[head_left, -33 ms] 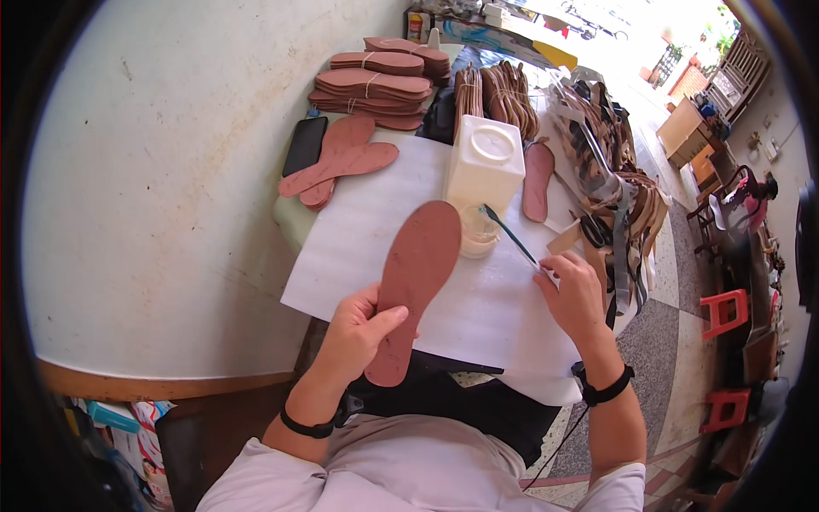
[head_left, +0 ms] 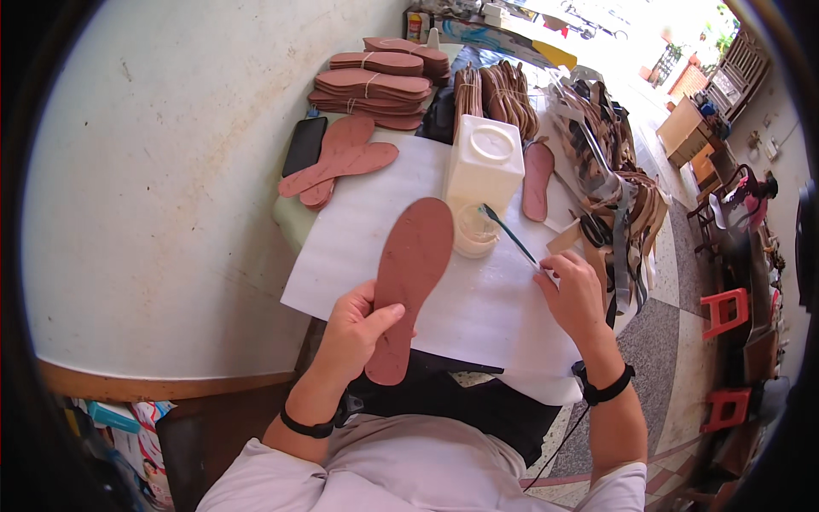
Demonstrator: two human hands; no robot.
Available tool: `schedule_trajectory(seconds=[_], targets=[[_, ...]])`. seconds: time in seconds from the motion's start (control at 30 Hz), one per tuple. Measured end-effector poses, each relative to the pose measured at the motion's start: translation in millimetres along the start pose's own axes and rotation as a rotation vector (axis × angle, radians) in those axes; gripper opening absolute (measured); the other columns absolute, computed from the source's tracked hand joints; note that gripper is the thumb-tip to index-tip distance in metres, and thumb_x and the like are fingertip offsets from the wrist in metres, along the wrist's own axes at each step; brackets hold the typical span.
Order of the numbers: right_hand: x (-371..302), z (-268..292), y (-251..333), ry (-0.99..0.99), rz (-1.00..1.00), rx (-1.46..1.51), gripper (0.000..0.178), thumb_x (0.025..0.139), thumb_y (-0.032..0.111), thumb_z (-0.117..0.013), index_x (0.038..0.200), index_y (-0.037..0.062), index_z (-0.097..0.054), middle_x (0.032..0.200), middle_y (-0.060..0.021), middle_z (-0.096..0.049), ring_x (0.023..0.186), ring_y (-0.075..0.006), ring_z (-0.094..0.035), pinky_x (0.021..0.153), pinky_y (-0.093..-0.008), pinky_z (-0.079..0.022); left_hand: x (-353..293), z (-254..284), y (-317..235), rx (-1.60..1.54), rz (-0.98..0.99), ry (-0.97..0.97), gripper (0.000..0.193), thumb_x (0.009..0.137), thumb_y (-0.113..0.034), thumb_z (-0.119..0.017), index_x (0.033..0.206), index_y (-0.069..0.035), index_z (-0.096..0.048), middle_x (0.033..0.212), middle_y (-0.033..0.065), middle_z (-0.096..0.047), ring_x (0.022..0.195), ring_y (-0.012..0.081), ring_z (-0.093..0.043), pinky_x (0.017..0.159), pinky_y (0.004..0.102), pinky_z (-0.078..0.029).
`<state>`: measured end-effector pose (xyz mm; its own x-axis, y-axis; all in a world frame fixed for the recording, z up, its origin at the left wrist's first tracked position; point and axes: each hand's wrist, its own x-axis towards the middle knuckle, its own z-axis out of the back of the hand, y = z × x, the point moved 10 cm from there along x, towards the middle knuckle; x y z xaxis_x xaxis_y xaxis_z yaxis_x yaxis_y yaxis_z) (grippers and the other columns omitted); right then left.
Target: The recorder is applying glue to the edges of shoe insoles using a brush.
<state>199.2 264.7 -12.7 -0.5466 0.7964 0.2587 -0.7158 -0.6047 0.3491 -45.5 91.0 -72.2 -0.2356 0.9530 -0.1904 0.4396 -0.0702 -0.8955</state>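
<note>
My left hand (head_left: 363, 328) grips a reddish-brown insole (head_left: 414, 252) near its narrow end, thumb on the face and fingers behind. The insole is tilted up in front of my body, over the table's near edge. Between the fingertips of my right hand (head_left: 570, 286) is the end of a dark green toothbrush (head_left: 509, 232). Its bristle end rests at the rim of a small round tub (head_left: 475, 232) with pale contents. Right behind the tub stands a square whitish plastic container (head_left: 485, 162). Another insole (head_left: 537, 181) lies to the container's right.
White sheeting (head_left: 341, 256) covers the table. Crossed insoles (head_left: 341, 162) lie beside a black phone (head_left: 305, 145) at the left. Tied insole stacks (head_left: 371, 90) and upright bundles (head_left: 509, 98) are at the back. Scissors (head_left: 595, 229) and strap scraps (head_left: 636, 200) crowd the right side. A wall (head_left: 171, 188) borders the left.
The insole in my left hand has shifted slightly to the left, uncovering more of the tub. My right hand and the toothbrush look unmoved.
</note>
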Motion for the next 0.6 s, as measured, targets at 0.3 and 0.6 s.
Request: schedule_trajectory(seconds=[0.3, 0.6], targets=[[-5, 4, -2, 0.037, -0.087, 0.082, 0.018, 0.094, 0.009, -0.066, 0.111, 0.0035, -0.065, 0.098, -0.0182, -0.07, 0.087, -0.0398, -0.067, 0.078, -0.0473, -0.052, 6, -3, -1, -0.165, -0.02, -0.096, 0.026, 0.093, -0.005, -0.058, 0.118, 0.001, -0.063, 0.092, 0.0085, -0.068, 0.076, 0.0166, -0.068, 0.071, 0.0352, -0.061], [-2, 41, 44, -0.144, 0.082, 0.072, 0.026, 0.094, 0.001, -0.063, 0.119, 0.0044, -0.071, 0.089, -0.0154, -0.066, 0.078, -0.0341, -0.066, 0.071, -0.0409, -0.052, 14, -18, 5, -0.178, -0.007, 0.001, 0.02, 0.098, -0.004, -0.055, 0.115, 0.002, -0.063, 0.097, 0.0079, -0.069, 0.078, 0.0157, -0.071, 0.07, 0.0368, -0.064]])
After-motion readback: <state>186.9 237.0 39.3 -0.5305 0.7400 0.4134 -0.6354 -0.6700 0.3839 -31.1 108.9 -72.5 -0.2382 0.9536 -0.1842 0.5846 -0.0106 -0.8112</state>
